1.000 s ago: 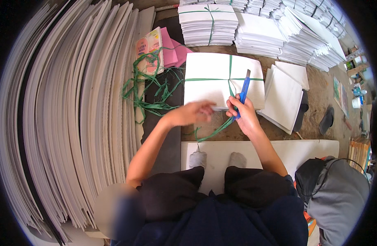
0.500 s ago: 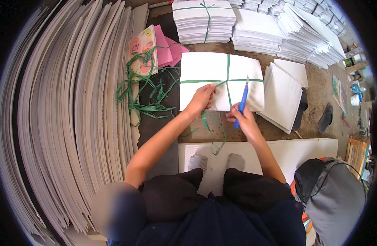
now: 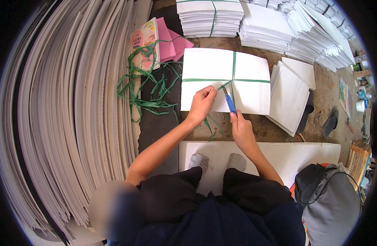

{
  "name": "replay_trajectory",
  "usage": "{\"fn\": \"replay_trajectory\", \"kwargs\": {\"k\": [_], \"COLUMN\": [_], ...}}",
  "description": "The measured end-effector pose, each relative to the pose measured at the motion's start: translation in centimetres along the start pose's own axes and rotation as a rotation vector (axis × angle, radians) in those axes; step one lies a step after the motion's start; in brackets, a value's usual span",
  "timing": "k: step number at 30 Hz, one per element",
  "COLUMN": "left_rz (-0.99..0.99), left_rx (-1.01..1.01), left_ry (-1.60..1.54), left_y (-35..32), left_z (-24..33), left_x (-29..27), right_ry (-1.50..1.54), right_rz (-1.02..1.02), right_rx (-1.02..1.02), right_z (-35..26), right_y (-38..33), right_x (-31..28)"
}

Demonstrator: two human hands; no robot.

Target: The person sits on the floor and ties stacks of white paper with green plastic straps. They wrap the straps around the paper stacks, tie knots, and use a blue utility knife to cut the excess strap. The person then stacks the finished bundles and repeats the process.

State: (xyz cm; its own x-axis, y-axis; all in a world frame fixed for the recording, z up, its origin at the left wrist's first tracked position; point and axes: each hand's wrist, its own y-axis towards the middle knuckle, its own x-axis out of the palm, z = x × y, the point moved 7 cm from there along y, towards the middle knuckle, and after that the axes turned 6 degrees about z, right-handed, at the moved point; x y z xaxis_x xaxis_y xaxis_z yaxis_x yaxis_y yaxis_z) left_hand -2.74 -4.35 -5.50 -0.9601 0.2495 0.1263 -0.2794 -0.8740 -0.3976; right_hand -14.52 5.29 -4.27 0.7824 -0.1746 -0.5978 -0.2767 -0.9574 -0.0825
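Observation:
A stack of white corrugated sheets (image 3: 209, 63) lies in front of me, bound crosswise with green plastic twine (image 3: 254, 80). My left hand (image 3: 202, 105) is closed at the stack's near edge, pinching the loose end of the twine just left of the crossing. Below that hand, frayed green tails (image 3: 213, 127) hang down. My right hand (image 3: 242, 130) grips a blue utility knife (image 3: 229, 102). Its blade points away from me and lies at the twine beside the knot; whether it touches the strand I cannot tell.
Tall grey-white sheets (image 3: 73, 102) stand on edge at the left. Tangled green twine (image 3: 147, 107) lies near pink pads (image 3: 168, 45). White stacks (image 3: 209, 20) line the back. Loose white sheets (image 3: 289, 98) lean at right, near a dark sandal (image 3: 330, 122). My feet rest on a white board (image 3: 287, 153).
My right hand has turned the knife and brought its blade left, from over the stack's right part to the twine near the knot. My left hand still pinches the twine.

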Motion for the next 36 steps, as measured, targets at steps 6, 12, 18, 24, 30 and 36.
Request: {"fn": "replay_trajectory", "kwargs": {"k": [6, 12, 18, 24, 30, 36], "left_rz": [-0.015, 0.015, 0.05, 0.02, 0.136, 0.479], "left_rx": [0.117, 0.113, 0.178, 0.09, 0.276, 0.386], "left_ry": [-0.002, -0.041, 0.032, -0.229, -0.125, 0.079], "left_y": [0.1, -0.1, -0.1, -0.3, -1.7, -3.7], "left_z": [-0.2, -0.4, -0.3, -0.5, 0.6, 2.6], "left_x": [0.2, -0.1, 0.0, -1.8, -4.0, -14.0], "right_ry": [-0.033, -0.048, -0.017, -0.049, 0.257, 0.483], "right_rz": [-0.017, 0.004, 0.022, -0.006, 0.034, -0.254], "right_rx": [0.012, -0.043, -0.049, -0.062, -0.099, 0.138], "right_z": [-1.1, -0.9, -1.2, 0.2, -1.1, -3.0], "right_y": [1.4, 0.3, 1.7, -0.4, 0.5, -1.0], "right_x": [0.5, 0.4, 1.0, 1.8, 1.3, 6.1]}}
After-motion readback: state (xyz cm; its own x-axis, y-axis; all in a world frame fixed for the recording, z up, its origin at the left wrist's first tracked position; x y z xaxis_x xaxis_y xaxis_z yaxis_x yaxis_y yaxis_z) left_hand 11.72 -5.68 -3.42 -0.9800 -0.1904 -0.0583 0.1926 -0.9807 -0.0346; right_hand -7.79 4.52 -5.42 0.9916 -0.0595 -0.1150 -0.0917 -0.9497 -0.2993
